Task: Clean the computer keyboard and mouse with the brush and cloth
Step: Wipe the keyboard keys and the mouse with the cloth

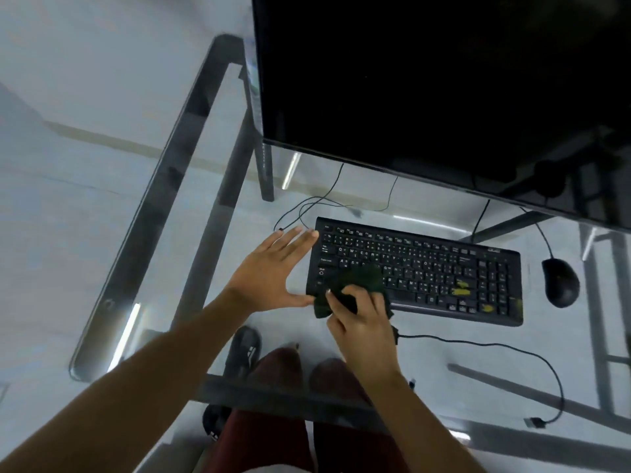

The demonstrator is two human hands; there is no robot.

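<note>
Under right hand (362, 312), cloth (358, 279)

We see the keyboard (418, 271) lying on the table (191, 213) in front of the screen (426, 83), and the mouse (560, 282) sits just to its right — not touching. The cloth (358, 285) lies on the keyboard's left end under our right hand (362, 322) — our left hand (273, 271) is at that left edge.
</note>
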